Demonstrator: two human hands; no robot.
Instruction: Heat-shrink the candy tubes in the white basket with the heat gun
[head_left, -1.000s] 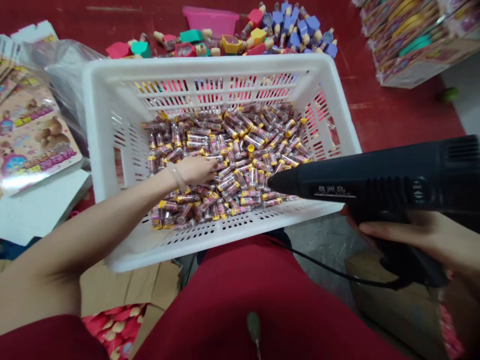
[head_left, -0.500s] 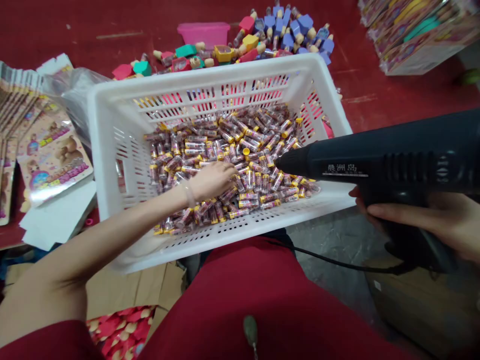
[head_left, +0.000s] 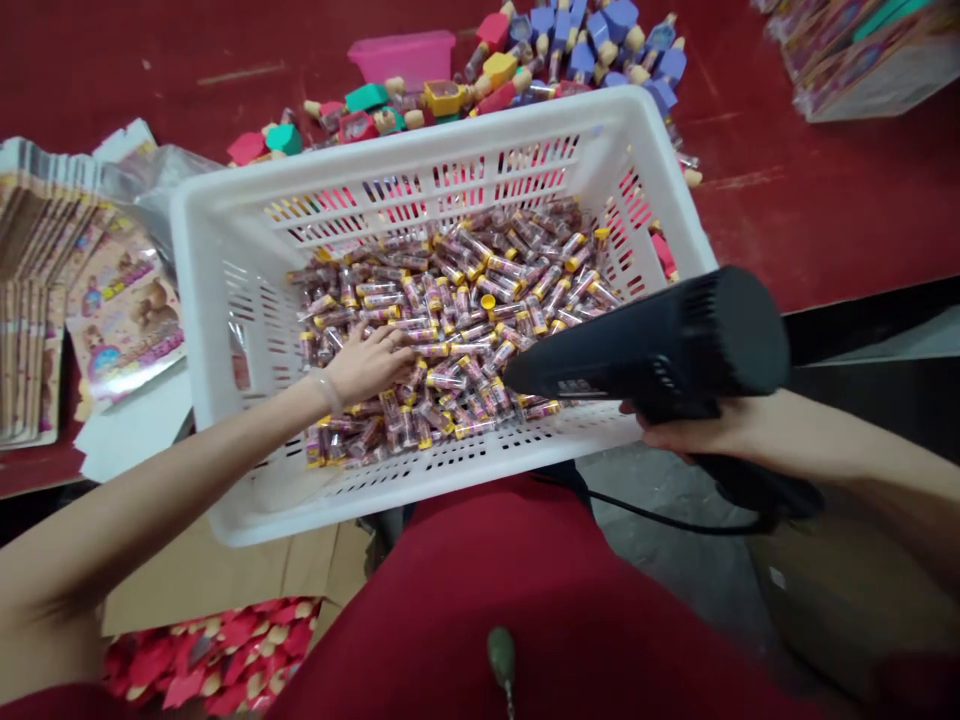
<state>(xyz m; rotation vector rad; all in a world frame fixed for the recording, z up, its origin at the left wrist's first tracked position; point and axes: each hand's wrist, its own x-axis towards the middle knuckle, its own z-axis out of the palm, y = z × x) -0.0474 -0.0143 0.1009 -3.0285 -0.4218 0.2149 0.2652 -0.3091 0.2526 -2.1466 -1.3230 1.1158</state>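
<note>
A white plastic basket holds a heap of small clear tubes with yellow caps and printed wraps. My left hand lies palm down on the left part of the heap, fingers stretched out and touching the tubes. My right hand is wrapped round the handle of a black heat gun. Its nozzle points left and down over the right half of the tubes, hiding some of them. From the handle, a black cord runs back toward my body.
Behind the basket lie blue wood-tipped pieces, red, green and yellow ones, and a pink tub on the red table. Printed cards stand left. Packed goods sit far right. Below is a cardboard box of red pieces.
My left hand has moved left across the tubes and its fingers have spread. The heat gun has swung round, its nozzle shifting left and its rear end turning toward me.
</note>
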